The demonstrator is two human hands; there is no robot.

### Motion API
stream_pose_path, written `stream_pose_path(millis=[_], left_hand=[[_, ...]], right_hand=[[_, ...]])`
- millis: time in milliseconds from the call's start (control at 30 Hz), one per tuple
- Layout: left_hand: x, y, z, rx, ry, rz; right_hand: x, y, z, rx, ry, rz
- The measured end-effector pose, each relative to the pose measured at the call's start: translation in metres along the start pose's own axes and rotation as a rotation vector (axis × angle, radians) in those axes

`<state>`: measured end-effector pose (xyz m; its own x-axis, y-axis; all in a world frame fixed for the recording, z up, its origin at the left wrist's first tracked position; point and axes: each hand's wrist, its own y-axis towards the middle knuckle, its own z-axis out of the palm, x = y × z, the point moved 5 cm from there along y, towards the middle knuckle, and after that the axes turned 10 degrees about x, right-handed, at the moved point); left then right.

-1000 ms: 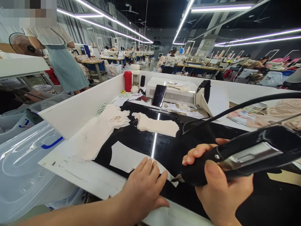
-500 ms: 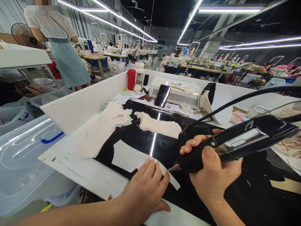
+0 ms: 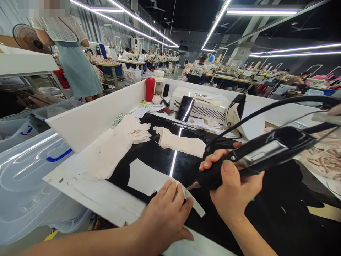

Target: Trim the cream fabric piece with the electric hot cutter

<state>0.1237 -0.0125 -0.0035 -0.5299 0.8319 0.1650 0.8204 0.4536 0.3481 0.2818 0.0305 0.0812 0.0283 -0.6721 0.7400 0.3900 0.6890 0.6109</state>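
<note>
— Now, what can't we see?
— Part of the white fabric piece [image 3: 145, 179] lies under the left hand [image 3: 166, 209], and the cutter's tip is hard to make out.
— Which way does the tool run?
— The black handheld hot cutter [image 3: 255, 156] lies long from upper right to lower left, nose down at the fabric strip on the black bench [image 3: 279, 213].
— And the grip?
— Right hand [image 3: 234, 192] clenched around the cutter's body; left hand flat, fingers spread, pressing the fabric.

Apparently a garment factory floor: long rows of sewing stations [image 3: 149, 58] under strip lights [image 3: 128, 26], stacked cut fabric pieces [image 3: 181, 142] on a walled white cutting table [image 3: 90, 117], workers [image 3: 198, 69] seated beyond.
</note>
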Motion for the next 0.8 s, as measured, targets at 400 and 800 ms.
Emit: stream_pose_path(millis=[400, 800], left_hand=[[0.028, -0.007, -0.008, 0.135, -0.308, 0.117], [0.025, -0.017, -0.009, 0.207, -0.421, 0.047]], right_hand=[[0.009, -0.013, -0.003, -0.001, -0.047, 0.004], [0.018, -0.024, -0.005, -0.038, -0.059, 0.041]])
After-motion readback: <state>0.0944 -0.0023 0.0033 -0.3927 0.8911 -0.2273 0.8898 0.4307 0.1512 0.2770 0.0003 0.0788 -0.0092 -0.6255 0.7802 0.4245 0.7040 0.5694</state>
